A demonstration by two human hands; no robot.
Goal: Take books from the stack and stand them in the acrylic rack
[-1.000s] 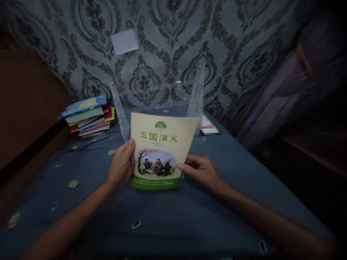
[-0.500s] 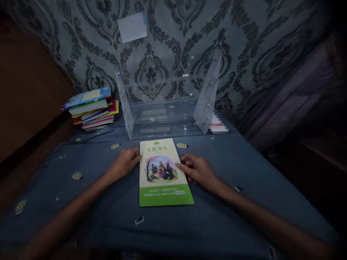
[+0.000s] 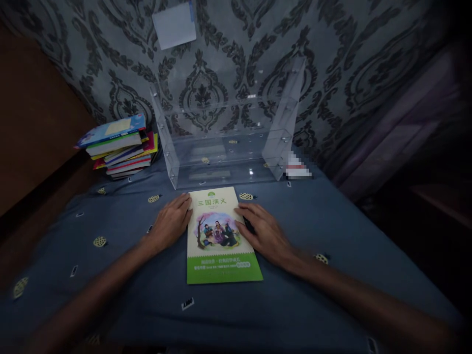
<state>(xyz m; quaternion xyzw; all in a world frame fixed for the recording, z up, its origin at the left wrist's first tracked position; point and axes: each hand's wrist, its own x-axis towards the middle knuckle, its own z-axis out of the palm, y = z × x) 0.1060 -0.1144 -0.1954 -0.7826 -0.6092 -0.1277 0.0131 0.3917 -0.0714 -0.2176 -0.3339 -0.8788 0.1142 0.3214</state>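
Observation:
A book (image 3: pixel 217 233) with a cream and green cover lies flat on the blue patterned cloth. Its cover shows a painted group of figures under a tree and green Chinese characters. Along the book's left edge rests my left hand (image 3: pixel 171 219), open, fingertips at the upper part of that edge. My right hand (image 3: pixel 265 233) is open on the other side, its fingers and thumb stretched onto the right margin of the cover. Just beyond the book stands a clear acrylic rack (image 3: pixel 165 142) with tiers between two slanted side panels; no books stand in it.
A stack of books (image 3: pixel 121 152) stands at the back left, a blue one on top. Right of the rack lies a pixelated white and red item (image 3: pixel 297 166). Behind is a patterned wall with a white sheet (image 3: pixel 175 27); a brown wooden panel (image 3: pixel 33 113) borders the left.
The fingers of both hands have straightened from a more curled pose, and lie along the book's sides. The right hand reaches farther up the cover's edge. The view has shifted slightly.

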